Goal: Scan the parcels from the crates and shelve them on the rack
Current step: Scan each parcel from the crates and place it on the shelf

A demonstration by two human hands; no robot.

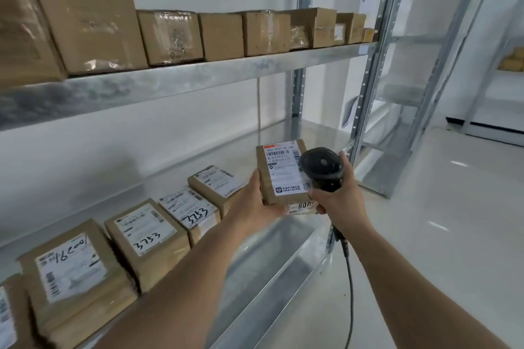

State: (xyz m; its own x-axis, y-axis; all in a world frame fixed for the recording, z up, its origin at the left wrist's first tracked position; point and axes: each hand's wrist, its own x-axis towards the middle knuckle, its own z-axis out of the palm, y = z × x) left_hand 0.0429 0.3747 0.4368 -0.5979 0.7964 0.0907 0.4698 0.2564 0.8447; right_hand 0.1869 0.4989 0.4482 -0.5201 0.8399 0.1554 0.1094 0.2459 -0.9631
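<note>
My left hand (pixel 256 202) grips a small brown parcel (pixel 279 176) by its near left corner, holding it above the lower shelf with its white label facing up. A black corded barcode scanner (pixel 321 168) is held in my right hand (pixel 336 197), its head just over the parcel's right edge. Several labelled brown parcels (pixel 146 236) lie in a row on the lower shelf (pixel 283 238) of the metal rack, to the left of the held one.
The upper shelf (pixel 198 72) carries a row of several taped cardboard boxes (pixel 170 37). The rack's upright post (pixel 368 73) stands just right of my hands. Another metal rack (pixel 419 45) stands further right, beyond a shiny white floor (pixel 442 235).
</note>
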